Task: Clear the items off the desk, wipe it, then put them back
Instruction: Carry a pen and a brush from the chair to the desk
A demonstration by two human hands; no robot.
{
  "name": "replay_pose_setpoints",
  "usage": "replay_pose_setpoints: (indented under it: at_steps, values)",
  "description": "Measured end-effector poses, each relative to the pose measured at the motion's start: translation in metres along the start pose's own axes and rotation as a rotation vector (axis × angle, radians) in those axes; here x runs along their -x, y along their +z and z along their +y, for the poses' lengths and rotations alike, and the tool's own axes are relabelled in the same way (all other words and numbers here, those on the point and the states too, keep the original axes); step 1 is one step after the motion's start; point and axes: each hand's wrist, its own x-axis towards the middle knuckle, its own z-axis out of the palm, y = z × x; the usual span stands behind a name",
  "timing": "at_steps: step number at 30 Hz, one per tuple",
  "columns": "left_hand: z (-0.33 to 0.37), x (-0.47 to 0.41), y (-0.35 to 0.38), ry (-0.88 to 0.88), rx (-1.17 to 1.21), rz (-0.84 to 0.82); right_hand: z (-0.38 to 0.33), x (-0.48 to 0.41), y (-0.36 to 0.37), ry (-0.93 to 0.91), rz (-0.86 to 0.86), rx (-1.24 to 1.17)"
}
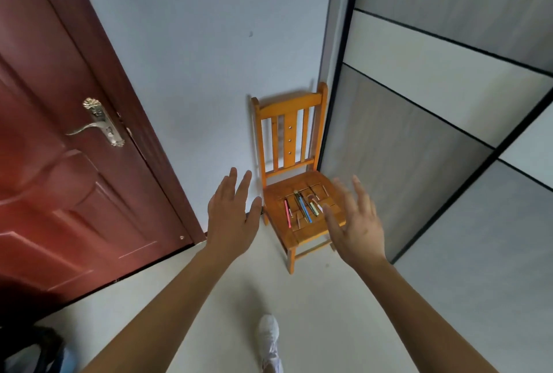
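Both empty hands (294, 223) reach toward pens (302, 206) on the chair (288, 130).

Setting: a home interior, corner of a room where I stand. Evidence: panelled red-brown door (74, 163) with ornate brass lever handle (101, 126); plain white wall (194, 58); grey-and-white sliding wardrobe panels (449, 103) framed in black; small orange wooden chair (291, 133) in the corner; pale floor (314, 298).

Bare forearms, no sleeves; a white laced sneaker (268, 339) below.
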Motion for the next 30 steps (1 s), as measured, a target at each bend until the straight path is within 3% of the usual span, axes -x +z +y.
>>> replay_pose_setpoints:
  at_steps: [9,14,23,30]
  values:
    - [-0.033,-0.198,0.094,-0.043,-0.002,-0.130,0.036,-0.170,0.062,0.145,-0.053,0.127]
    - [-0.036,-0.269,0.144,-0.046,-0.001,-0.191,0.066,-0.222,0.079,0.262,-0.081,0.178]
    - [-0.065,-0.316,0.248,-0.250,-0.079,-0.358,0.144,-0.286,0.144,0.322,-0.300,0.207]
    - [-0.098,-0.319,0.351,-0.444,-0.112,-0.413,0.223,-0.316,0.262,0.280,-0.571,0.190]
